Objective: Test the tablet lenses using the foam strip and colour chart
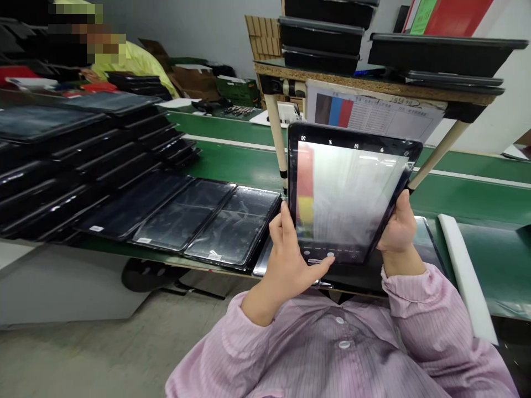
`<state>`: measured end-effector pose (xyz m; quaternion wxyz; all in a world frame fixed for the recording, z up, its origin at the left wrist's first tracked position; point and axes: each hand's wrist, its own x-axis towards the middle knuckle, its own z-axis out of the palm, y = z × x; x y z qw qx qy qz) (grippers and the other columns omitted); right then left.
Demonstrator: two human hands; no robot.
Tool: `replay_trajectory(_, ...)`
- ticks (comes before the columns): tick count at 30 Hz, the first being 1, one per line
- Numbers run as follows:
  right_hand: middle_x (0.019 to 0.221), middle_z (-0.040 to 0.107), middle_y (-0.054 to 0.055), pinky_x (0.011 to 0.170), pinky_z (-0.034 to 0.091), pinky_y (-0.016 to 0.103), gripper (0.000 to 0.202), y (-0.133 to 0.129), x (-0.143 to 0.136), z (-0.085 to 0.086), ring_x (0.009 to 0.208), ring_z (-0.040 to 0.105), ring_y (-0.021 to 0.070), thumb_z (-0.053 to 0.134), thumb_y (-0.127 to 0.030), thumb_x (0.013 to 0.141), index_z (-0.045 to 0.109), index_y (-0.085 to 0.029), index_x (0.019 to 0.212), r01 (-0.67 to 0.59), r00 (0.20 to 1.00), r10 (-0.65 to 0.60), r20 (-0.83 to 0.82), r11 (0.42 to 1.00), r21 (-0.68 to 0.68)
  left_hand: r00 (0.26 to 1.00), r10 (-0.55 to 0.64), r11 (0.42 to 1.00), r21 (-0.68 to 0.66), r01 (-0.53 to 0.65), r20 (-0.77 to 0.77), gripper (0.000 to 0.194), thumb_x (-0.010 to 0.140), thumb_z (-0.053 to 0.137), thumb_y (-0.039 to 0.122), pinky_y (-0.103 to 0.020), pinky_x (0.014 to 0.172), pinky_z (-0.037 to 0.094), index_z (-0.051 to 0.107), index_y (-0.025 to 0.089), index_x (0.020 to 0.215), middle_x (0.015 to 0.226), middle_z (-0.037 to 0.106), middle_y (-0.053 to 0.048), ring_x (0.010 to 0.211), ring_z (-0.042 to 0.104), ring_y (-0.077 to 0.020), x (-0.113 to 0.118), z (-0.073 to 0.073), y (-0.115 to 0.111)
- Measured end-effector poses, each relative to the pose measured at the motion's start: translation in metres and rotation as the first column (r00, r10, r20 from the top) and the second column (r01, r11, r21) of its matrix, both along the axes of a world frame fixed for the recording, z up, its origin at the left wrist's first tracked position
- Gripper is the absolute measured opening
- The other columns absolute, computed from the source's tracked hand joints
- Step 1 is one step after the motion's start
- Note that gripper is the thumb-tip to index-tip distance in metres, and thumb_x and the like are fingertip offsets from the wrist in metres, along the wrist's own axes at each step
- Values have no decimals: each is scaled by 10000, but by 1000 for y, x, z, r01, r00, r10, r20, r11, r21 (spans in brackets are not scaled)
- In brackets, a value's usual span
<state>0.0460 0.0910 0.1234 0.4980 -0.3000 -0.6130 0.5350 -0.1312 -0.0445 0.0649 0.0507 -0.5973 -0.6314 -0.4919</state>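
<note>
We hold the tablet point(352, 193) between both hands in front of us, above the green bench point(226, 160), its long axis running upward, our right hand point(399, 225) clasping the right edge, our left hand point(286, 265) the lower left, thumb nearest the round on-screen button point(331, 254).

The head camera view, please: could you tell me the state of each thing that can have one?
Tablet: held up, screen lit.
Left hand: holding the tablet's left side, thumb at the screen's bottom.
Right hand: holding the tablet's right side.
Three panels: lying side by side, dark.
Black stacks at left: several layers high.
Paper sheet: hung at the shelf's front, partly hidden.
White strip: lying down.
</note>
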Motion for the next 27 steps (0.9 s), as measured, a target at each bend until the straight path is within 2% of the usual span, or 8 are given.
replay_trajectory(3,1059,791,104,840,643,488,826,1,1,-1,1191,738,352,340,-924,901,764,-300,1239,5,1000,-5,6,1000,-10,1000,19,1000,-7,-19,-3,1538,626,969,611,-680,1126,470,-39,236,1724,1534,346,-252,1465,390,-463,1,-4,1)
replay_trajectory(9,1146,775,89,919,636,509,798,0,-1,2,1270,697,340,374,-915,897,755,-298,1230,23,999,-21,-33,999,37,993,62,998,29,-59,-105,1555,669,977,558,-651,1077,529,-125,227,1715,1519,335,-267,1425,440,-446,4,-3,3)
replay_trajectory(13,1195,766,74,937,630,512,803,-1,-2,4,1274,692,329,368,-929,891,736,-325,1271,38,999,-38,0,997,72,992,52,999,19,-50,-117,1605,627,955,689,-667,1077,521,-126,219,1716,1519,348,-271,1424,436,-453,5,-3,2)
replay_trajectory(19,1219,782,66,990,628,531,720,-1,-1,7,1332,674,334,491,-876,879,758,-303,1225,0,994,-1,-110,1000,-8,984,-44,999,9,43,170,1424,681,878,764,-649,1151,474,95,216,1737,1553,413,-249,1447,460,-435,0,-4,0)
replay_trajectory(21,1196,798,68,1038,617,547,729,-5,0,9,1359,663,343,523,-883,860,771,-288,1199,-40,989,28,-147,996,-82,866,-190,982,89,168,462,1148,800,782,760,-569,1148,509,274,282,1713,1554,495,-190,1419,535,-387,-4,0,-1)
replay_trajectory(23,1166,813,74,1101,592,562,787,-12,3,11,1389,646,356,518,-923,841,782,-269,1188,-91,988,67,-141,982,-166,604,-302,951,189,245,737,814,903,703,708,-450,1113,553,486,377,1614,1539,586,-101,1375,610,-310,-7,5,-2)
replay_trajectory(25,1166,818,78,1179,545,560,855,-21,6,12,1419,623,363,495,-963,831,787,-252,1205,-113,989,91,-114,973,-201,366,-293,947,217,236,883,605,888,766,638,-344,1078,570,661,442,1451,1504,659,-12,1337,655,-242,-9,8,-3)
replay_trajectory(27,1261,798,72,1250,484,536,890,-29,12,11,1467,580,349,461,-962,859,758,-252,1306,-99,993,90,-76,986,-136,258,-227,963,176,204,939,574,781,893,583,-294,1071,569,746,465,1324,1466,704,38,1317,676,-213,-8,10,-4)
